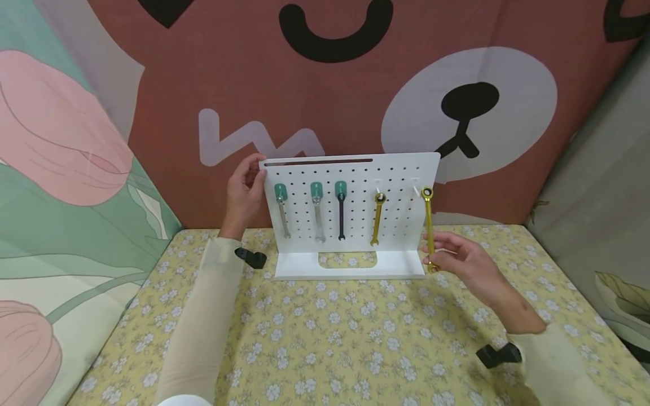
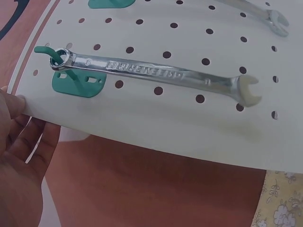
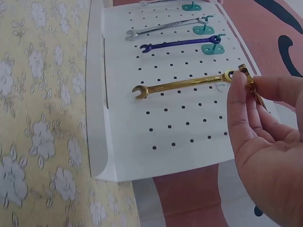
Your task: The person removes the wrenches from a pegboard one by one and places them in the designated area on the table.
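Observation:
My left hand (image 1: 246, 189) holds the upper left corner of a white pegboard (image 1: 358, 214), thumb in front and fingers behind. Between the thumb and fingers of my right hand (image 1: 469, 262) is the lower end of a gold combination wrench (image 1: 429, 220). Its ring end points up by the board's right edge, near a white hook (image 1: 416, 190). On other hooks hang a silver wrench (image 2: 151, 73), a second silver wrench (image 3: 165, 28), a dark purple wrench (image 3: 182, 44) and another gold wrench (image 3: 182, 84). In the right wrist view, my fingers hide much of the held wrench.
Teal hooks (image 1: 341, 189) carry the silver and purple wrenches. The pegboard stands on its own white base (image 1: 299, 265) with a cutout, on a yellow floral tablecloth (image 1: 350, 338). Behind it hangs a brown cloth (image 1: 233, 73) with a printed cartoon face.

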